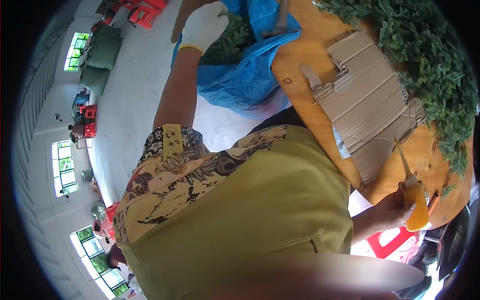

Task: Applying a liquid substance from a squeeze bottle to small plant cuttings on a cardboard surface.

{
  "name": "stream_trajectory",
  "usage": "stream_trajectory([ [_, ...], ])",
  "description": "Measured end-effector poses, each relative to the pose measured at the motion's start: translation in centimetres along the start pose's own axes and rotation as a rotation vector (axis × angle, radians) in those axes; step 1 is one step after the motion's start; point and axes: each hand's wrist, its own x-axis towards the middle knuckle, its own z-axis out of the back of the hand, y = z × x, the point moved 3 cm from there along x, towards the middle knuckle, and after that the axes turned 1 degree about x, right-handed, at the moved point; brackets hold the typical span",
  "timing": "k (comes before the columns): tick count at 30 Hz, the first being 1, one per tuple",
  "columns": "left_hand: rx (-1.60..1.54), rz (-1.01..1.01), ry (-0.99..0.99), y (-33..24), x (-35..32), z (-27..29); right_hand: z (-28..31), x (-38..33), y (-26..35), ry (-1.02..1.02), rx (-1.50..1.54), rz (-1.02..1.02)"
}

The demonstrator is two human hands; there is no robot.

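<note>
1. Left hand [204,29], in a white glove: fingers partly bent over the green foliage [232,42] inside the open blue bag [235,87]; whether they grip anything cannot be told.
2. Right hand [392,209], bare: fingers closed around the yellow bottle [417,206], its long nozzle angled toward the cardboard.
3. Cardboard [367,100]: torn-edged, lying on the wooden table [295,67].
4. Green garland [425,60]: heaped along the table's far right side, beside the cardboard.
</note>
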Motion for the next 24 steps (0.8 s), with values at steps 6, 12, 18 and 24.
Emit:
stream_trajectory([
  [6,-0.037,0.196,0.696,3.7,-3.2,-8.4,-1.7,-0.3,-0.3,0.032,-0.047,-0.009],
  [12,-0.155,-0.086,1.11,-2.0,-5.3,-8.9,-2.8,-0.3,-0.9,0.067,-0.086,-0.016],
  [18,-0.238,-0.097,1.352,-2.2,-3.7,-10.6,-3.7,0.2,-0.7,0.055,-0.109,0.01],
  [24,-0.238,-0.04,0.84,3.9,-2.5,-5.7,-3.4,1.0,-0.5,0.092,-0.118,0.021],
])
